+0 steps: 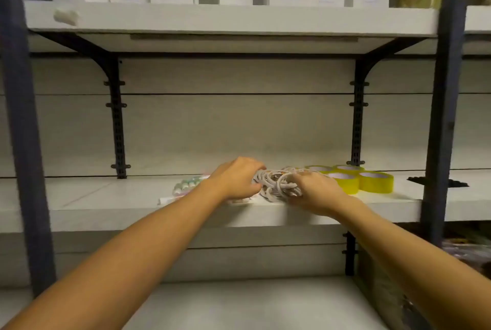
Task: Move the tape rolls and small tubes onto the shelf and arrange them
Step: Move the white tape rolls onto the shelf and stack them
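White tape rolls [276, 183] heaped on middle shelf [106, 205], left hand [236, 178] and right hand [316, 190] gripping heap, yellow tape rolls [372, 181] just right, small tubes [188, 185] left.

Two bare forearms, no sleeves, left grip [235, 178] and right grip [314, 191] without rings or watch

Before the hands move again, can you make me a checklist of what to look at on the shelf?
1. Left hand on the white rings: ok.
2. Right hand on the white rings too: ok.
3. White rings lie on the middle shelf: ok.
4. White rings lined up neatly: not ok, they sit in a jumbled heap.
5. Yellow tape rolls grouped at the right: ok.
6. Small tubes lined up: cannot tell, the left arm hides part.
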Motion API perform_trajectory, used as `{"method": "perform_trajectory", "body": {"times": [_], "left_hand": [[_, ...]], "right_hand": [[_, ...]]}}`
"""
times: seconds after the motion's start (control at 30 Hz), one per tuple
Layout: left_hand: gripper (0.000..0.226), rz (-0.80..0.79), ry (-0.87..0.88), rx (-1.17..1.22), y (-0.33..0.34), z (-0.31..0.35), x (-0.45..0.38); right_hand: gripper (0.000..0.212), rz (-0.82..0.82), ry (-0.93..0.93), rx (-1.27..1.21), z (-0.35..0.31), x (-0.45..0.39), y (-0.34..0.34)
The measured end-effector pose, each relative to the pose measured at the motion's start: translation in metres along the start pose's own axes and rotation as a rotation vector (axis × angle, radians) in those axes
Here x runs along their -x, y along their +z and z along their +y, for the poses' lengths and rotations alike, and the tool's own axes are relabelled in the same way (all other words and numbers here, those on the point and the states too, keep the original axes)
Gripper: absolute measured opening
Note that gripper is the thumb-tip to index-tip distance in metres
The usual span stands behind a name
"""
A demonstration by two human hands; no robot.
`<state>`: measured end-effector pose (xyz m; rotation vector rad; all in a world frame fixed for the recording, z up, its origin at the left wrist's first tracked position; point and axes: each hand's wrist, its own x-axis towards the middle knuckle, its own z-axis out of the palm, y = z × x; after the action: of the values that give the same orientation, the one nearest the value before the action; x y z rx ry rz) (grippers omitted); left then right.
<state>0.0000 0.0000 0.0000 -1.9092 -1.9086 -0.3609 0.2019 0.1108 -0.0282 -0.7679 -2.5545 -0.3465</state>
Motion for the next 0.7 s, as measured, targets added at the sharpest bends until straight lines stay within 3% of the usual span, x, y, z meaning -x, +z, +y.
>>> {"method": "perform_trajectory", "body": {"times": [0.13,0.37,0.7], "left_hand": [[0.049,-0.006,0.038,0.010,0.013,0.004,-0.013],[0.042,-0.031,-0.006,-0.005,0.020,0.001,-0.034],[0.035,-0.071,0.019,0.001,0.036,0.022,-0.064]], "right_hand": [[0.015,0.026,-0.070,0.110,-0.004,-0.005,0.019],[0.021,-0.036,-0.122,0.166,0.002,-0.016,0.018],[0.020,0.040,-0.105,0.157,0.038,-0.019,-0.014]]}}
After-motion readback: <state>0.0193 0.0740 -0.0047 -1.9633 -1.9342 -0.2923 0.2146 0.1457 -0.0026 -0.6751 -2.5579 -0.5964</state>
